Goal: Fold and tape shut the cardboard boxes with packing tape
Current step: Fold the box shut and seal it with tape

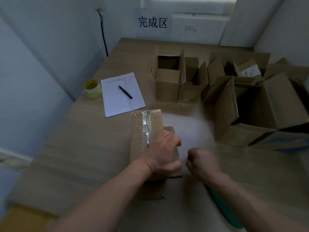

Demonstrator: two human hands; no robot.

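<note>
Brown cardboard box [147,129] lying flat near the middle of the wooden table [70,148], long way running from near to far. Shiny clear tape [146,126] stuck along its top seam, wrinkled in places. Left hand [164,154] resting on the near right part of the box, fingers curled over its right edge, holding it. Most of the box stretching away to the far side of that hand, a bit more poking out on the near side under the wrist. Right hand [203,162] just to the right of the box, off it, curled into a fist; too blurry to tell if anything sits inside. Something green [224,210] under the right forearm, blurry too.

Far left on the table, a yellowish roll of tape [92,88], well apart from both hands. Beside it on the right, a white sheet of paper [122,94] with a black pen [125,92] lying on top. Far right, a bunch of open boxes [168,84] standing with flaps up, bigger ones nearer the right edge. On the far wall, a white sign [153,22] with black writing.
</note>
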